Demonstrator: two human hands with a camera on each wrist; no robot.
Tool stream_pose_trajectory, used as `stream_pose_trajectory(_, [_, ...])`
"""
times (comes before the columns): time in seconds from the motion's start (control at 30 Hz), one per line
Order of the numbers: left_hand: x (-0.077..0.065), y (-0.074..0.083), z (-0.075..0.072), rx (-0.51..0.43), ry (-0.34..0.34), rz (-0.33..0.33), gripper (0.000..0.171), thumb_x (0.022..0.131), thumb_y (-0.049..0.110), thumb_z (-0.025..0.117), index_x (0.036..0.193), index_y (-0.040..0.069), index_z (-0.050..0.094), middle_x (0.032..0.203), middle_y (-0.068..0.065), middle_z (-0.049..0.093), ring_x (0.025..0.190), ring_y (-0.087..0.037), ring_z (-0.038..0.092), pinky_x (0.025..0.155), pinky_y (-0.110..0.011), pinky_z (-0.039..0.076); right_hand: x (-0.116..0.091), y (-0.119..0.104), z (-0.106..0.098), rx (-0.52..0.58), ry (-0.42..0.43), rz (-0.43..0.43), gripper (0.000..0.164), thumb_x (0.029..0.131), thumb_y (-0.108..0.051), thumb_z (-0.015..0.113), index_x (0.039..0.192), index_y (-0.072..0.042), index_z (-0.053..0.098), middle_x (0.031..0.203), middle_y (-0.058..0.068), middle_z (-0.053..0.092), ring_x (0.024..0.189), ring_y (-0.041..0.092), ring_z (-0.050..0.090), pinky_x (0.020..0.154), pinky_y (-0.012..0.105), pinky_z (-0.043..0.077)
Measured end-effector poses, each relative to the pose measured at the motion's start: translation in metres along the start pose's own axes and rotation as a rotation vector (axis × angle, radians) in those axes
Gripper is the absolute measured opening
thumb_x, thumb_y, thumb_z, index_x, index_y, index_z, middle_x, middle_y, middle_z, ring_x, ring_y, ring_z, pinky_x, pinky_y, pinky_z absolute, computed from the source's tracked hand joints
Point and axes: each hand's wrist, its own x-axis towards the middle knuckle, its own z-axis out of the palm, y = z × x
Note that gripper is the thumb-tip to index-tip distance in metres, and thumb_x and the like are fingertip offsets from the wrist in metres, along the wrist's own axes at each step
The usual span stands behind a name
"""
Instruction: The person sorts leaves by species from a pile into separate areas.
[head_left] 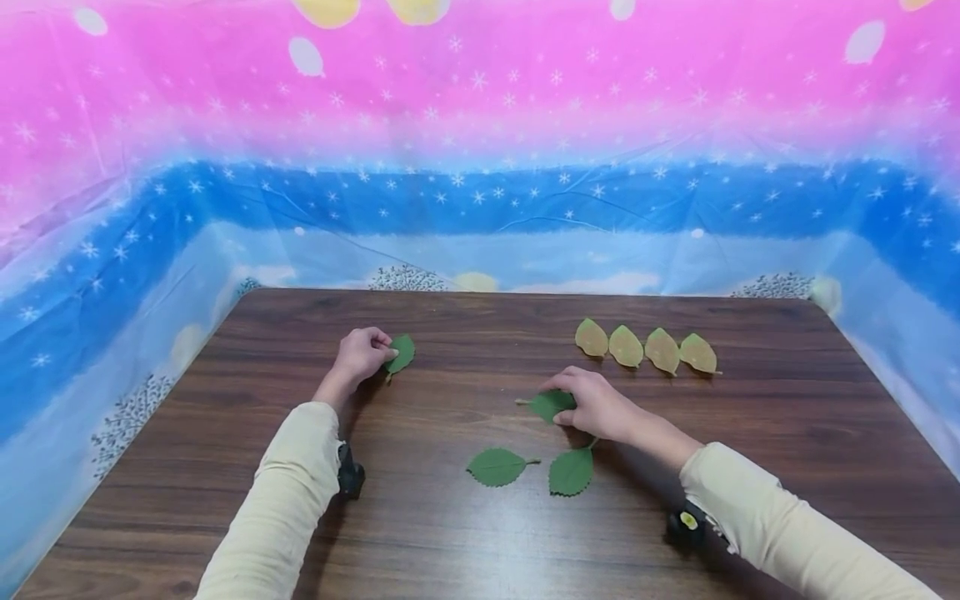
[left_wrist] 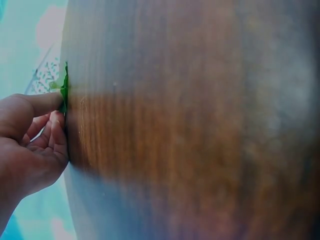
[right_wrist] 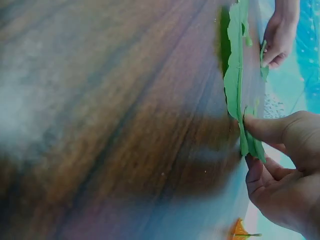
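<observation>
My left hand [head_left: 363, 353] pinches the edge of a green leaf [head_left: 402, 353] at the far left part of the table, its stem pointing toward me. In the left wrist view that leaf [left_wrist: 65, 87] shows edge-on at the thumb tip. Right of the middle, my right hand [head_left: 600, 406] holds another green leaf [head_left: 551, 406] between thumb and fingers, stem to the left. Nearer to me lie two more green leaves, one leaf [head_left: 497, 467] with its stem to the right and one leaf [head_left: 572, 472] just below the right hand.
Several yellowish-brown leaves with green edges [head_left: 626, 346] lie in a row at the back right of the dark wooden table [head_left: 450, 333]. A pink and blue cloth [head_left: 480, 200] with snowflakes hangs around the table's back and sides.
</observation>
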Motion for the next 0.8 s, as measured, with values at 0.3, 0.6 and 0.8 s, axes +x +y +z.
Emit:
stream_pose_trajectory(0.3, [0.001,-0.002,0.0,-0.044,-0.004,-0.026,0.017,0.091,0.006,0.065,0.1,-0.007,0.061,0.095,-0.017,0.062,0.094,-0.031,0.055,0.082,-0.039,0.046,0.009,0.004,-0.004,0.034,0.041,0.063,0.029,0.086,-0.001,0.071,0.114,-0.001,0.065,0.108,0.013,0.066,0.097,0.028,0.063,0.075,0.04,0.052])
stream_pose_trajectory(0.6, [0.002,-0.004,-0.001,-0.082,0.001,-0.035,0.017,0.091,0.005,0.065,0.102,-0.007,0.061,0.095,-0.015,0.062,0.09,-0.028,0.055,0.077,-0.034,0.046,0.037,-0.001,-0.011,0.197,0.058,0.168,0.011,0.089,-0.005,0.067,0.097,-0.004,0.058,0.089,0.005,0.062,0.073,0.018,0.052,0.064,0.034,0.044])
stream_pose_trajectory(0.8, [0.002,-0.003,0.0,-0.123,-0.006,-0.053,0.016,0.092,0.004,0.064,0.102,-0.006,0.061,0.094,-0.013,0.06,0.087,-0.025,0.054,0.074,-0.032,0.046,0.057,-0.006,-0.014,0.295,0.064,0.222,0.019,0.092,-0.008,0.063,0.11,0.0,0.061,0.106,0.013,0.063,0.094,0.027,0.058,0.075,0.039,0.049])
